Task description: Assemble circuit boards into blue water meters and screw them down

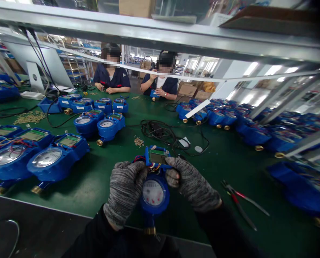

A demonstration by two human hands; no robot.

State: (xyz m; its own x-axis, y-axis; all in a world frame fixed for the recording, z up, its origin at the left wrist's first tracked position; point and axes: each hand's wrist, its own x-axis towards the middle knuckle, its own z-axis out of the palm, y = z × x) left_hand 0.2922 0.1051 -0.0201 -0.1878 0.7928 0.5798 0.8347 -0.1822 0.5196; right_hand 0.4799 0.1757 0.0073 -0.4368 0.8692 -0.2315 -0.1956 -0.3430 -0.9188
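Two people (111, 80) sit across the green table (230, 157) from you, with a big bright room (243, 84) and brown boxes (187, 89) behind them. You have a blue meter (154, 207) in front of you, right by the table's near edge. Your left hand (126, 193) grips its left side, next to the wires (139, 158), and your right hand (193, 182) pinches the right end of its screen box (157, 156). The round dial (152, 193) has a row of numbers, too small to read for sure. White labels (104, 107) on the back meters (104, 102) are too tiny to read as well. Other blue meters (48, 163) crowd both sides. Pliers (234, 200) with red on their handles lie to your right, with bare green around them.
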